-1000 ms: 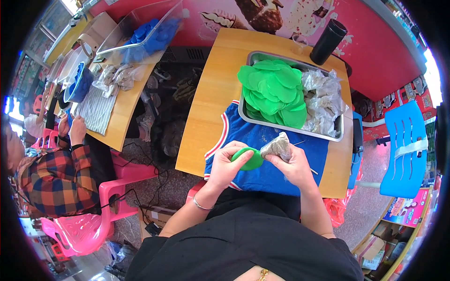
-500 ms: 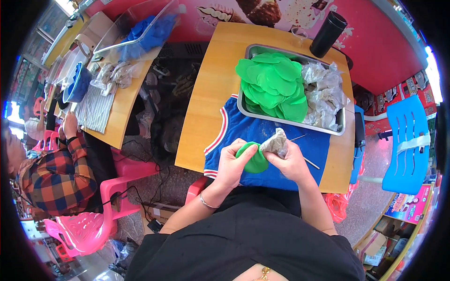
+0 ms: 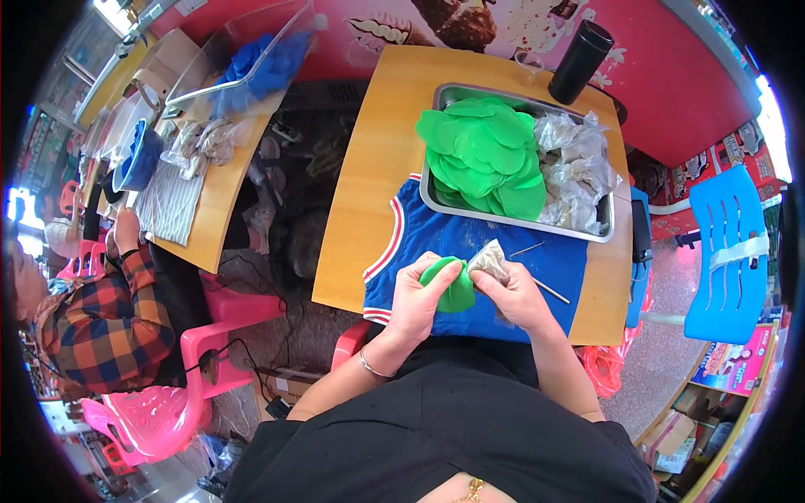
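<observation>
Tray [image 3: 587, 236]: on table [image 3: 360, 184], holds green discs [image 3: 486, 151], wrapped bundles [image 3: 579, 176]
Left hand [image 3: 415, 295]: pinches green disc [image 3: 455, 295], before the tray
Right hand [image 3: 517, 298]: grips small bag [image 3: 490, 258], before the tray
Black bottle [image 3: 580, 63]: behind the tray

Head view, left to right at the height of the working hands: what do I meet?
Checked shirt, pink chair, left hand, green piece, small bag, right hand, thin stick, blue chair.
</observation>
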Action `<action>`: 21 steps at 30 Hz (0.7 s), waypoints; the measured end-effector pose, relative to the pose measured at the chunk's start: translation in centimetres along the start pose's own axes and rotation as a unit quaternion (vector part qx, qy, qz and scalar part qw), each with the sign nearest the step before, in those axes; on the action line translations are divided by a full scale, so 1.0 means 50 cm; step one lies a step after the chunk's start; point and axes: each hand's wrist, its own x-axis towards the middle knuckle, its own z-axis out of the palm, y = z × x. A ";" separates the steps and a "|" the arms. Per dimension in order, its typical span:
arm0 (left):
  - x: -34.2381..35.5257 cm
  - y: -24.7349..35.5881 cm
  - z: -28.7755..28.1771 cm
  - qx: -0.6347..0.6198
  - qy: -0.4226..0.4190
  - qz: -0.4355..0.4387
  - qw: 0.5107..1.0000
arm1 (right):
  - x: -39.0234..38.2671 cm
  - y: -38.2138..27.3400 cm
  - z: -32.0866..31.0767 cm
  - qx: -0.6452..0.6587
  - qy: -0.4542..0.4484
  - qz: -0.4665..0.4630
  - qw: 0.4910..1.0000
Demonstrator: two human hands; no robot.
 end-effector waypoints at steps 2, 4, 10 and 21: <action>-0.001 0.002 0.001 -0.002 0.012 -0.007 1.000 | 0.002 0.006 -0.001 -0.045 0.020 -0.006 0.999; -0.003 0.003 0.003 0.004 0.008 -0.005 1.000 | 0.005 0.018 -0.008 -0.103 -0.006 -0.030 0.994; -0.009 -0.001 0.006 0.036 -0.011 0.022 0.999 | 0.014 0.025 -0.006 -0.057 0.001 -0.068 0.996; -0.013 -0.007 0.013 -0.053 0.008 -0.015 0.998 | 0.002 0.017 -0.008 0.012 -0.009 -0.002 1.000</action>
